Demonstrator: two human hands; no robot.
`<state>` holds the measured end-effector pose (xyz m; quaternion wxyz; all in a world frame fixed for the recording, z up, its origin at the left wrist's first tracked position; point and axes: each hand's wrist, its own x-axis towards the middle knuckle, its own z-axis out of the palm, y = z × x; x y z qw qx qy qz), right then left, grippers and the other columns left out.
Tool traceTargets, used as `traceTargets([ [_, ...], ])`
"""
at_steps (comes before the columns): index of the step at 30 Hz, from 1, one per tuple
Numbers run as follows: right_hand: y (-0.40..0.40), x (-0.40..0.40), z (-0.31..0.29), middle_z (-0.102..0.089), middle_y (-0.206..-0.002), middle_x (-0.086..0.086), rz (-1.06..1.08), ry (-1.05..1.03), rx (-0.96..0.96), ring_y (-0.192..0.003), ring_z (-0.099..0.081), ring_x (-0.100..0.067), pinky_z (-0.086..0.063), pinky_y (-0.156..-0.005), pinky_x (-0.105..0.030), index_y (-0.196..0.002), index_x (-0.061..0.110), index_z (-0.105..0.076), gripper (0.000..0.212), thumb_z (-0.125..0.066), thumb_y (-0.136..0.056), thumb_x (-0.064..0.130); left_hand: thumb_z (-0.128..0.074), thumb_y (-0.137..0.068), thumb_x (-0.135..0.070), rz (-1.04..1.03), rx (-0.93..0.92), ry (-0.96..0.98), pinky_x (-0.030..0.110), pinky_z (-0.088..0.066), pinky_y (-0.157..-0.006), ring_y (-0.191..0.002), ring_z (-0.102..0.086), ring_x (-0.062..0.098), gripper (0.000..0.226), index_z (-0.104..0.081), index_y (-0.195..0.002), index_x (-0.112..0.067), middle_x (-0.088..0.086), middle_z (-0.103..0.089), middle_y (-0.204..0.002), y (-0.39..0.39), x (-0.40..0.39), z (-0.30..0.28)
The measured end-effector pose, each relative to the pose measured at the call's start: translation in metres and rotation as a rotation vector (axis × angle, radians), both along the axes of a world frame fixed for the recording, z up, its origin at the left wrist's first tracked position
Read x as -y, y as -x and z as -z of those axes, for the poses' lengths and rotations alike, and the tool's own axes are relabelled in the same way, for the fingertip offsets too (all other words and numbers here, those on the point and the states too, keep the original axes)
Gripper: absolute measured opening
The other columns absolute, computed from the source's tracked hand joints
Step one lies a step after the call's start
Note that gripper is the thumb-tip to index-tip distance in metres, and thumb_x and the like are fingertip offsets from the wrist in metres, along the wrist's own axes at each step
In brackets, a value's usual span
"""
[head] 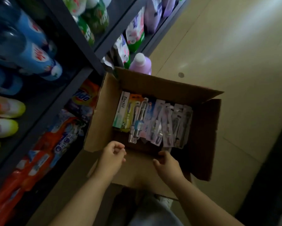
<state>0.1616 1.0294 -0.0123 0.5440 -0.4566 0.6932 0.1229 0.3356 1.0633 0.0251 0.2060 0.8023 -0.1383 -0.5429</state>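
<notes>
A: Is the right hand [167, 165] pinching anything?
B: Unclear; its fingers [162, 153] are covering the lower end of the toothbrush pack [167, 136] just beyond them.
A: And the left hand [113, 154]?
B: Its curled fingers are hiding the palm. Left of them, the orange packs [27, 176] are blurring and running off the edge.
</notes>
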Motion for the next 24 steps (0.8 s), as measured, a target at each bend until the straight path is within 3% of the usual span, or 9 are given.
traceTargets([
  [4,-0.042,0.022,0.078,-0.052,-0.137,-0.006,-0.008,-0.053,-0.022,-0.122,-0.054,-0.023,-0.048,-0.099,-0.036,-0.145,0.018,-0.031,0.062,-0.062,-0.092,0.026,-0.051,-0.095,-0.012,0.002,0.001,-0.044,0.022,-0.041,-0.061,-0.08,-0.06,0.015,0.013,-0.055,-0.096,-0.024,0.003,-0.062,-0.096,-0.029,0.004,0.06],
  [5,-0.053,0.028,0.096,-0.049,-0.14,-0.005,0.016,-0.055,0.006,-0.123,-0.052,-0.022,-0.047,-0.097,-0.033,-0.143,0.018,-0.032,0.059,-0.061,-0.092,0.025,-0.05,-0.096,-0.011,0.006,-0.001,-0.048,0.021,-0.04,-0.061,-0.081,-0.06,0.014,0.013,-0.055,-0.096,-0.024,0.002,-0.061,-0.096,-0.036,0.003,0.071],
  [7,-0.073,0.042,0.129,-0.049,-0.135,-0.003,0.088,-0.051,0.063,-0.117,-0.052,-0.019,-0.047,-0.088,-0.025,-0.137,0.018,-0.036,0.051,-0.062,-0.093,0.02,-0.05,-0.096,-0.011,0.02,-0.006,-0.049,0.02,-0.04,-0.061,-0.081,-0.06,0.013,0.014,-0.055,-0.098,-0.024,0.002,-0.061,-0.097,-0.046,0.002,0.094],
  [11,-0.106,0.06,0.191,-0.041,-0.136,-0.004,0.216,0.047,0.038,-0.127,-0.046,-0.029,-0.045,-0.101,-0.043,-0.137,0.02,-0.029,0.077,-0.077,-0.076,0.027,-0.05,-0.096,-0.012,0.019,-0.03,-0.062,0.02,-0.041,-0.062,-0.08,-0.06,0.013,0.015,-0.055,-0.099,-0.025,0.0,-0.062,-0.097,-0.055,0.002,0.132],
  [14,-0.117,0.059,0.217,-0.032,-0.14,-0.012,0.085,0.132,-0.115,-0.128,-0.038,-0.032,-0.042,-0.103,-0.043,-0.145,0.012,-0.021,0.091,-0.076,-0.077,0.036,-0.051,-0.096,-0.009,0.008,-0.054,-0.056,0.02,-0.041,-0.06,-0.074,-0.06,0.012,0.015,-0.056,-0.095,-0.024,0.003,-0.063,-0.095,-0.055,0.003,0.162],
  [16,-0.117,0.059,0.225,-0.033,-0.138,-0.013,0.025,0.202,-0.19,-0.126,-0.038,-0.033,-0.039,-0.1,-0.039,-0.142,0.009,-0.024,0.088,-0.077,-0.077,0.037,-0.05,-0.096,-0.008,0.003,-0.065,-0.056,0.02,-0.04,-0.059,-0.071,-0.059,0.012,0.016,-0.056,-0.092,-0.023,0.005,-0.063,-0.094,-0.053,0.005,0.176],
  [19,-0.118,0.056,0.232,-0.041,-0.13,-0.014,0.003,0.252,-0.188,-0.118,-0.044,-0.033,-0.041,-0.093,-0.038,-0.129,0.007,-0.035,0.067,-0.073,-0.08,0.034,-0.05,-0.095,-0.007,-0.008,-0.075,-0.057,0.021,-0.041,-0.06,-0.069,-0.058,0.012,0.017,-0.056,-0.091,-0.022,0.006,-0.063,-0.093,-0.051,0.005,0.19],
  [24,-0.12,0.056,0.231,-0.055,-0.114,-0.014,0.155,0.258,-0.116,-0.103,-0.059,-0.031,-0.052,-0.086,-0.044,-0.113,0.011,-0.037,0.049,-0.069,-0.083,0.033,-0.049,-0.096,-0.006,-0.024,-0.092,-0.069,0.022,-0.04,-0.059,-0.069,-0.057,0.013,0.017,-0.056,-0.09,-0.021,0.007,-0.062,-0.092,-0.046,0.007,0.195],
])
